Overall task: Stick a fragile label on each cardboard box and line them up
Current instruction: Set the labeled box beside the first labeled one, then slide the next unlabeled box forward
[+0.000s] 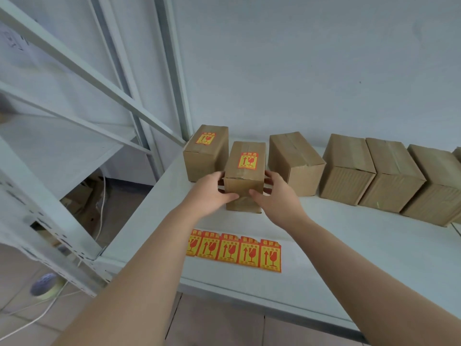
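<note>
A labelled cardboard box stands on the white shelf, a red and yellow fragile label on its top. My left hand grips its left side and my right hand grips its right side, thumbs on the near face. Behind it to the left stands another labelled box. To the right, several unlabelled boxes run in a row along the wall. A strip of several fragile labels lies flat on the shelf near the front edge, under my forearms.
White metal shelving struts cross the left side. Below the shelf on the floor lie a tape roll, white cables and some cardboard. The shelf's front edge runs under my arms.
</note>
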